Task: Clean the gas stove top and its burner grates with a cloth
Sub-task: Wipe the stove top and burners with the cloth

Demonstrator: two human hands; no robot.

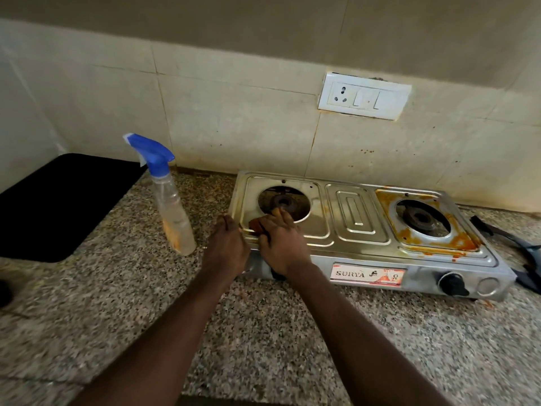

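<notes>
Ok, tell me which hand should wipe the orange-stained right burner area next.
Right hand: it holds the cloth and is nearer the stains. The left hand rests on the gas stove corner.

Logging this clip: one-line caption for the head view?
Right hand holds a cloth on the stove's clean left side; right side stained orange.

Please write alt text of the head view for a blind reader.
The right hand holds a cloth on a stove beside its left burner; the left hand rests at the stove's corner. Orange stains ring the right burner.
</notes>
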